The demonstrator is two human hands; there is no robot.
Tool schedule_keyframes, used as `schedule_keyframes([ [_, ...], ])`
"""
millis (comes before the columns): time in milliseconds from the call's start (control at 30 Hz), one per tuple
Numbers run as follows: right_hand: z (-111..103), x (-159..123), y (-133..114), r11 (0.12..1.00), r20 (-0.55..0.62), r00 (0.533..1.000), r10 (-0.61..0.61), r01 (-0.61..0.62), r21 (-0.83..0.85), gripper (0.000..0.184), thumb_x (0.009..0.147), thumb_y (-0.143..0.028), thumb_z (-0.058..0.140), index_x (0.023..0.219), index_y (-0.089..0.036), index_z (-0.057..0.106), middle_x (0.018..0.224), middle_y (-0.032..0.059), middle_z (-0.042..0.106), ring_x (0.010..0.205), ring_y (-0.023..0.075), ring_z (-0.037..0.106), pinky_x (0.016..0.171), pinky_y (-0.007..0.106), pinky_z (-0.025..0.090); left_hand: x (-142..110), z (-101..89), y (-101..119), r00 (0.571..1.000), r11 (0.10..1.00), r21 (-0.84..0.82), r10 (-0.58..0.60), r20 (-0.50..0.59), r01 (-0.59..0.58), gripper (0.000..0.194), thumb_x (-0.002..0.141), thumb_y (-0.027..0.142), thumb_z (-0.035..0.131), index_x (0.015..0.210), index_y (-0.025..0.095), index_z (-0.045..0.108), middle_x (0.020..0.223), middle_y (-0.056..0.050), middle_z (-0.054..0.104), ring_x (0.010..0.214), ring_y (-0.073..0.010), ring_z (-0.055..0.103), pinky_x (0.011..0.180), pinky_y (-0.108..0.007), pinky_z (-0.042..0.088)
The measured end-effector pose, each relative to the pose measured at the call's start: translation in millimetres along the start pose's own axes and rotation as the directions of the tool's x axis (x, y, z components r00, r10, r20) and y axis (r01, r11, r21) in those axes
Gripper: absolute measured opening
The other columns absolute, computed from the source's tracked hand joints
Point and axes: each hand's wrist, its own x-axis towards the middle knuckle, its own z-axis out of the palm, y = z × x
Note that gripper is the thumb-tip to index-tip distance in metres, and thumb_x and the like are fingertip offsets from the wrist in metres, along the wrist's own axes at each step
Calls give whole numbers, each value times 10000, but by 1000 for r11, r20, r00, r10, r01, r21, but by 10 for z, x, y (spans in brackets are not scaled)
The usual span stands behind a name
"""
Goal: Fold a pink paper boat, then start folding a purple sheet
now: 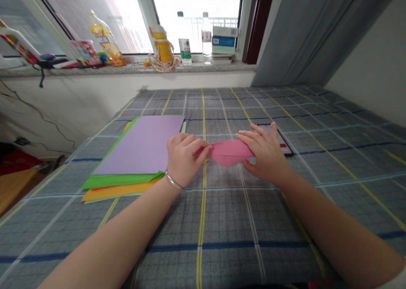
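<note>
Pink paper (228, 152) is folded into a narrow band with a point along its lower edge, and it stretches between your hands. Your left hand (185, 160) is closed on its left end, pinching it, and your right hand (264, 155) grips its right end, with the fingers on top. You hold it just above the checked cover (222, 221), near the cover's middle.

So far, this is the only sheet that shows folds. Beside your left hand, the purple sheet (136, 147) lies flat on a stack, with the green sheet (122, 180) and orange sheet (117, 194) showing beneath it. None of the three shows a fold, apart from a slight lift at the green sheet's edge.

Just past your right hand, a phone (284, 147) lies partly hidden behind your fingers.

Farther out, the window sill (127, 68) carries the containers: a yellow bottle (106, 39), a yellow flask (162, 48), a green-labelled bottle (184, 48) and a clear bottle (207, 39). You can't tell exactly what each one holds from here. A box (224, 39) stands behind the clear bottle.
</note>
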Motion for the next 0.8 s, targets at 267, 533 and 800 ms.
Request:
schedule_keyframes([
  [267,-30,44,-126,1000,-131,991,-13,11,-16,204,884,-239,557,1071,-257,638,1041,-11,721,1078,223,598,1079,488,270,-26,-10,5,956,963,124,255,-146,-238,54,844,344,667,864,306,700,821,37,720,877,-206,527,800,-400,285],
  [533,116,8,-307,997,-103,993,62,-57,54,124,877,-216,554,909,-229,674,912,-14,734,832,156,658,711,282,438,-92,90,223,924,890,253,379,50,-379,71,897,287,590,897,267,658,829,18,699,929,-226,538,770,-408,291],
  [800,108,63,-414,981,-17,993,117,-113,157,126,831,-180,537,821,-210,660,869,-4,737,814,162,667,744,279,452,-95,176,273,901,874,222,421,99,-433,79,909,296,570,870,253,624,822,34,675,843,-197,540,721,-377,314],
])
